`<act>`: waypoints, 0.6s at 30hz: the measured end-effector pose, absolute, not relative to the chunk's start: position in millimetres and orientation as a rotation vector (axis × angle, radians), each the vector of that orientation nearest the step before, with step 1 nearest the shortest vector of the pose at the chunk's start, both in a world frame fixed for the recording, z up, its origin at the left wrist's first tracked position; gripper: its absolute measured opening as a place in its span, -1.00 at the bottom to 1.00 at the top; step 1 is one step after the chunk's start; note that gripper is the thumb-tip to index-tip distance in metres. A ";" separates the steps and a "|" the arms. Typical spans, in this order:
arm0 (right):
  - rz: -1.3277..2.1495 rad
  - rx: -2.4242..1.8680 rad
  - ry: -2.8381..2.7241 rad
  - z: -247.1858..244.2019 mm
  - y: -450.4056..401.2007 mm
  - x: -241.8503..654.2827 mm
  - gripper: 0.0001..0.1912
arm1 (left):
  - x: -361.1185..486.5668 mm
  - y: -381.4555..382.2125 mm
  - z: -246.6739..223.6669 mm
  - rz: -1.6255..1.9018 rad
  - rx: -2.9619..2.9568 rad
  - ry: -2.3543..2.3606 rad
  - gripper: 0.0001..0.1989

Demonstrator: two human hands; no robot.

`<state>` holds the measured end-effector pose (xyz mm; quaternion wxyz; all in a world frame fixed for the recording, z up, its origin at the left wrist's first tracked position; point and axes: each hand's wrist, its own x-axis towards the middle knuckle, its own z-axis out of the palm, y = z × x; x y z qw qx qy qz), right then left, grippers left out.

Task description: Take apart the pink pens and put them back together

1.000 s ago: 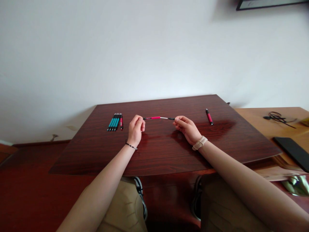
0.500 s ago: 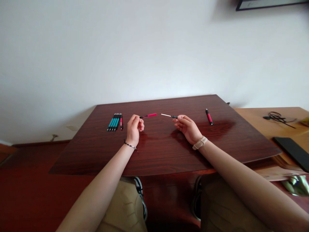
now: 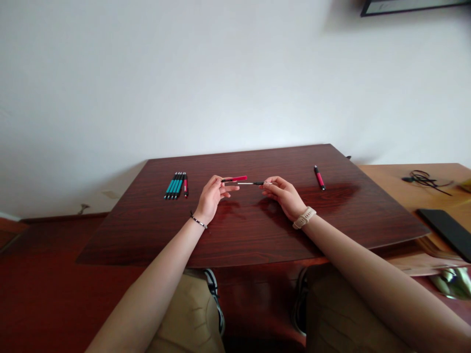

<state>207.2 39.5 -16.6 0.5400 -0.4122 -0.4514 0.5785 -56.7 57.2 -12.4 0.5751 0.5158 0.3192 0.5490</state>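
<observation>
Over the middle of the dark wooden table (image 3: 243, 240), my left hand (image 3: 211, 197) pinches a red pen barrel (image 3: 239, 179) that points right, its lower fingers spread. Facing it, my right hand (image 3: 282, 195) is closed on a black pen part with a thin white refill (image 3: 245, 183) pointing left. The refill's tip lies just below the red barrel, near my left fingertips. Several teal pens (image 3: 174, 186) lie side by side at the left, with a red pen (image 3: 185, 185) beside them. Another red pen (image 3: 319, 178) rests alone at the right.
A lighter wooden table (image 3: 390, 184) adjoins on the right, bearing a coiled black cable (image 3: 423, 178) and a black phone-like object (image 3: 445, 231). Behind the tables rises a white wall. My legs are below the front edge.
My left hand has moved right and its lower fingers have spread. The refill in my right hand has shifted left and slightly down, so its tip now sits under the red barrel.
</observation>
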 end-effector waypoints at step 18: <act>1.314 -0.989 -1.210 -17.3 40.4 205.4 -0.59 | -53.9 51.6 -8.8 1.169 1.182 0.672 -0.60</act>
